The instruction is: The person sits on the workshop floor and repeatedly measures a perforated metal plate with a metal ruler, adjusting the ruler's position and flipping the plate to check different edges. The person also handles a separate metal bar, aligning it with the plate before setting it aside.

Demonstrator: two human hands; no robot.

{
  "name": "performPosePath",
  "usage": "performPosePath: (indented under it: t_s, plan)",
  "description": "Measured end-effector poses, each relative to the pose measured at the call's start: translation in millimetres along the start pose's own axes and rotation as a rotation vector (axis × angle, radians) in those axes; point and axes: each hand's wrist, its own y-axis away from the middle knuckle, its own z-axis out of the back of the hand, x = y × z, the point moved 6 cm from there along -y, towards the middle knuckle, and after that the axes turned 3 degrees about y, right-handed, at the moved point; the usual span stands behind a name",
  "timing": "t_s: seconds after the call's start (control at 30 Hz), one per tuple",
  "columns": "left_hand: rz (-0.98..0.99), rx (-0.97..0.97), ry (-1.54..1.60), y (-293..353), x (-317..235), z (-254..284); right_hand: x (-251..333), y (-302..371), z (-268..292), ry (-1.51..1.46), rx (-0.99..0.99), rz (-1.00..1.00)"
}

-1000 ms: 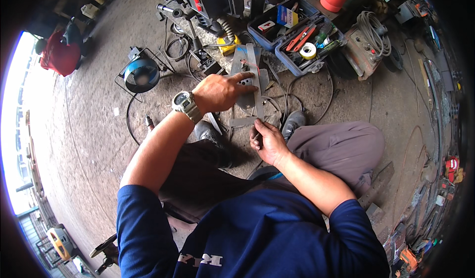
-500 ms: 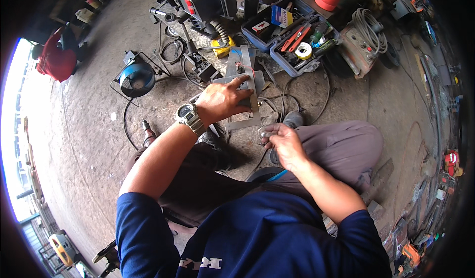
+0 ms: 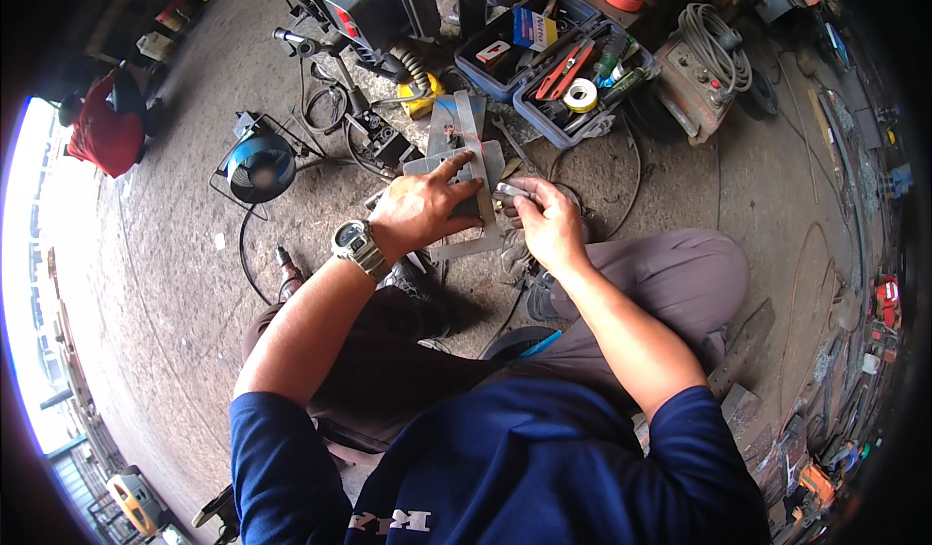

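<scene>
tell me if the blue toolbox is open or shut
Open: the blue toolbox lies spread into two halves, with a tape roll and other contents showing.

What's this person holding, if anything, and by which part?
The right hand pinches a pale stick near its right end; the left hand grips nothing, just resting on a metal square.

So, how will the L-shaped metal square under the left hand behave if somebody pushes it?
The metal square is probably stiff, as its long blade looks straight. It may slide rather than tip, because it lies flat. Looking thin, it is likely light for its length.
</scene>
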Motion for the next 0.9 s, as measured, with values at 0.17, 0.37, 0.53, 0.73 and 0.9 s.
performPosePath:
  t_s: [0.17,0.37,0.53,0.73,0.9]
  plan:
    - [-0.018,-0.021,0.005,0.5,-0.3,0.0,17.8,-1.2,-8.4,0.116,-0.064,0.180]
    - [-0.004,-0.015,0.035,0.8,1.2,-1.4,15.8,-4.4,-16.8,0.094,-0.051,0.176]
    - [-0.007,-0.012,0.019,1.3,2.2,-2.9,12.6,-6.0,-17.6,0.030,-0.018,0.150]
    - [-0.029,-0.037,0.023,2.2,2.6,-3.8,4.7,-7.3,-16.3,-0.024,-0.008,0.149]
    - [-0.019,-0.030,0.024,2.4,3.6,-5.6,6.7,-7.9,-14.9,-0.058,-0.003,0.130]
